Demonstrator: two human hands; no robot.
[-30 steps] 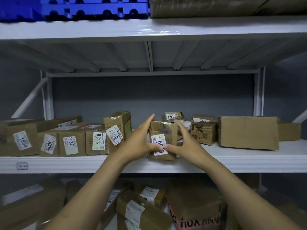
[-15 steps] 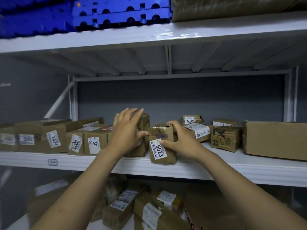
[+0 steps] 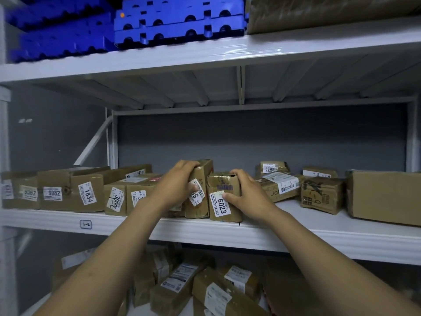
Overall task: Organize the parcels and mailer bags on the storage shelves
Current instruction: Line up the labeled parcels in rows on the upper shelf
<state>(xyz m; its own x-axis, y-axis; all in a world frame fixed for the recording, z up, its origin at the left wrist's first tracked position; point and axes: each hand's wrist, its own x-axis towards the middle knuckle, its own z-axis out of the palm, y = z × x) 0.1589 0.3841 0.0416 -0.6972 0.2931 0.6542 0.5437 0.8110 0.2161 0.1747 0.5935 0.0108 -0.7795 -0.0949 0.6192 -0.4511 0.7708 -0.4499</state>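
Left hand [image 3: 177, 188] gripped tall box [image 3: 204, 169], right hand [image 3: 248, 197] gripped 6023 box [image 3: 222, 183]; I judged: press both flush, labels out.

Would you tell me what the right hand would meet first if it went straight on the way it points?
The right hand grips the 6023 parcel, pointing left and into the shelf. Going on, it would probably press that parcel against the taller parcel the left hand holds; depth is unclear.

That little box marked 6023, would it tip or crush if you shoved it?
Probably stiff: the 6023 box is taped cardboard, though its creased top suggests it dents. It stands taller than wide, so a high push might tip it.
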